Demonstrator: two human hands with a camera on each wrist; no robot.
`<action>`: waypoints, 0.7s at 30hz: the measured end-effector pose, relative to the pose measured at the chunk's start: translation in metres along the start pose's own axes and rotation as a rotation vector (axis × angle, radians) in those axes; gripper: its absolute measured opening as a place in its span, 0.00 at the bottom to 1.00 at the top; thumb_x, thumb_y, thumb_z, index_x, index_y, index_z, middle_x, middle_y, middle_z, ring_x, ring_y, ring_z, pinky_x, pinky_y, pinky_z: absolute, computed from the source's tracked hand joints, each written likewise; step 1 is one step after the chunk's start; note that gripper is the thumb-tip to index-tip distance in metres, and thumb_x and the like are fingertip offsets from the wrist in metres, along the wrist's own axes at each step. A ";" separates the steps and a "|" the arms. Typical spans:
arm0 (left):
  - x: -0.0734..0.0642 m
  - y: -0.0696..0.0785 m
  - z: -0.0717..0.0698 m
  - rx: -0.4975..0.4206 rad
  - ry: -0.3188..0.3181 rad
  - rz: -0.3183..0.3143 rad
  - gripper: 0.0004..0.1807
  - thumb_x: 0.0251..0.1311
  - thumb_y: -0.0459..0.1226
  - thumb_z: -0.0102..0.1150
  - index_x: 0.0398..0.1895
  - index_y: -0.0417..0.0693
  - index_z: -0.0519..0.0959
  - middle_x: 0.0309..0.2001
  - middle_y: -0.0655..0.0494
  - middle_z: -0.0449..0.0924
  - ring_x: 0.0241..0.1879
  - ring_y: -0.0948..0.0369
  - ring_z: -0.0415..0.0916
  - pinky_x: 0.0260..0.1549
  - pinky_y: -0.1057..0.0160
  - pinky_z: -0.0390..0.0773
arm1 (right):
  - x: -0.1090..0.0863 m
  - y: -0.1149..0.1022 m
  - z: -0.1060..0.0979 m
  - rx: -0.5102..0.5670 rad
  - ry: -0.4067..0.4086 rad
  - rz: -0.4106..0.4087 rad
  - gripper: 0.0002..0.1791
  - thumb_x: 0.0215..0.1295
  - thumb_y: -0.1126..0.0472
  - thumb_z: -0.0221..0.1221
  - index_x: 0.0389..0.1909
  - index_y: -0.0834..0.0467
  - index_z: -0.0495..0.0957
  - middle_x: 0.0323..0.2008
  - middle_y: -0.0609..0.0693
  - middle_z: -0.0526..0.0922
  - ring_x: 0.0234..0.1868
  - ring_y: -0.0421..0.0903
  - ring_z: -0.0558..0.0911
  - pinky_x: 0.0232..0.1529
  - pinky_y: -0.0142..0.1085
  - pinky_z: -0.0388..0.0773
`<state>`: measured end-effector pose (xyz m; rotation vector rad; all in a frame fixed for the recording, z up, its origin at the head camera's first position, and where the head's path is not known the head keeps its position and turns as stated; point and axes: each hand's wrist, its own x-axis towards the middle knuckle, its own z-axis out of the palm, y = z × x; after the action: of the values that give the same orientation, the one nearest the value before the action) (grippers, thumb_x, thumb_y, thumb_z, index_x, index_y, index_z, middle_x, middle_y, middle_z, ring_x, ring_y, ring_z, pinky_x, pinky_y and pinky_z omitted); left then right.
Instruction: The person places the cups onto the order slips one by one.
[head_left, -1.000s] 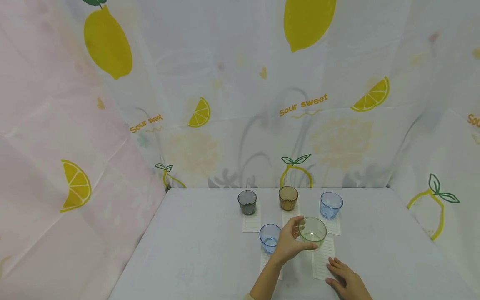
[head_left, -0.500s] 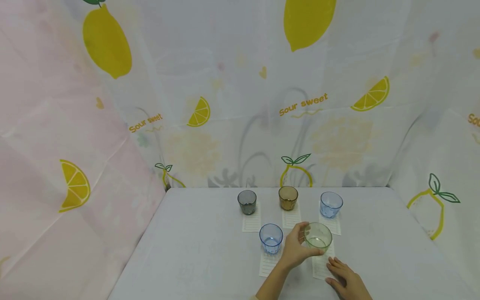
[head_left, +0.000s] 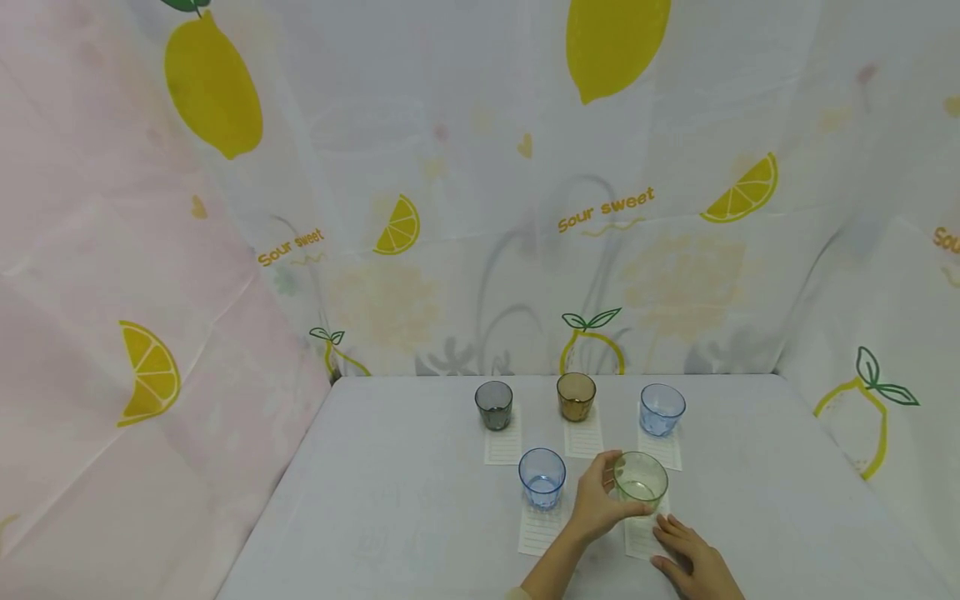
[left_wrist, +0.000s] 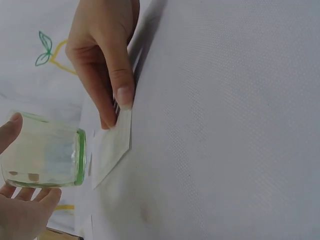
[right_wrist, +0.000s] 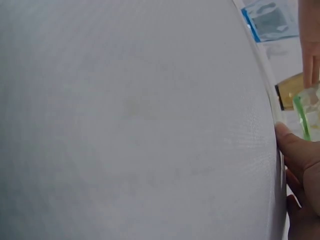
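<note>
In the head view my left hand (head_left: 596, 507) holds a pale green glass (head_left: 642, 485) from its left side, thumb on the near wall and fingers on the far wall. The left wrist view shows the glass's thick green base (left_wrist: 80, 157) close over a lined paper slip (left_wrist: 114, 150). My right hand (head_left: 692, 557) rests at the slip's right edge, with its thumb and extended fingertips touching the paper. Left of my left hand stands a blue glass (head_left: 542, 482), upright at the far end of another lined slip (head_left: 538, 533).
Along the back of the white table (head_left: 390, 500) stand a grey glass (head_left: 495, 408), an amber glass (head_left: 577, 400) and a second blue glass (head_left: 662, 412), each with a lined slip in front. A lemon-printed cloth (head_left: 480, 283) hangs behind the table.
My left hand has moved the green glass right and toward me, over the slip by my right hand. The front blue glass is now uncovered. My right hand has not moved.
</note>
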<state>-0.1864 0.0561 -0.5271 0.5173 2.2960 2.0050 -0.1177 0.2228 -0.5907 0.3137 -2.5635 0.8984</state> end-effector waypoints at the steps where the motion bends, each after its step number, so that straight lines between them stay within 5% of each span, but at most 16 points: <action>1: 0.000 -0.001 0.001 0.003 0.001 0.000 0.40 0.37 0.29 0.75 0.58 0.35 0.68 0.54 0.45 0.76 0.54 0.52 0.75 0.54 0.65 0.74 | 0.000 0.000 0.000 -0.004 -0.005 0.003 0.21 0.37 0.61 0.74 0.37 0.62 0.84 0.46 0.53 0.84 0.54 0.28 0.70 0.50 0.10 0.59; 9: 0.001 -0.007 0.007 0.014 0.002 0.009 0.40 0.37 0.29 0.76 0.58 0.35 0.67 0.55 0.45 0.76 0.55 0.52 0.74 0.54 0.64 0.74 | 0.000 0.002 0.000 0.015 0.009 -0.032 0.22 0.37 0.61 0.73 0.37 0.64 0.84 0.45 0.55 0.83 0.55 0.24 0.64 0.52 0.08 0.50; 17: 0.002 -0.015 0.010 0.003 -0.005 0.019 0.40 0.37 0.29 0.76 0.58 0.35 0.68 0.55 0.44 0.76 0.56 0.53 0.74 0.54 0.66 0.74 | -0.001 0.005 0.003 0.028 0.027 -0.038 0.22 0.37 0.62 0.74 0.38 0.63 0.84 0.51 0.39 0.76 0.55 0.27 0.68 0.52 0.08 0.51; 21: 0.004 -0.019 0.011 -0.012 -0.009 0.027 0.40 0.37 0.28 0.75 0.57 0.35 0.68 0.55 0.43 0.76 0.56 0.53 0.73 0.55 0.65 0.73 | -0.001 0.004 0.003 0.027 0.023 -0.024 0.21 0.37 0.62 0.74 0.38 0.63 0.84 0.50 0.45 0.79 0.55 0.29 0.69 0.52 0.08 0.51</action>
<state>-0.1916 0.0658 -0.5467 0.5580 2.2819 2.0226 -0.1191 0.2244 -0.5955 0.3393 -2.5230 0.9234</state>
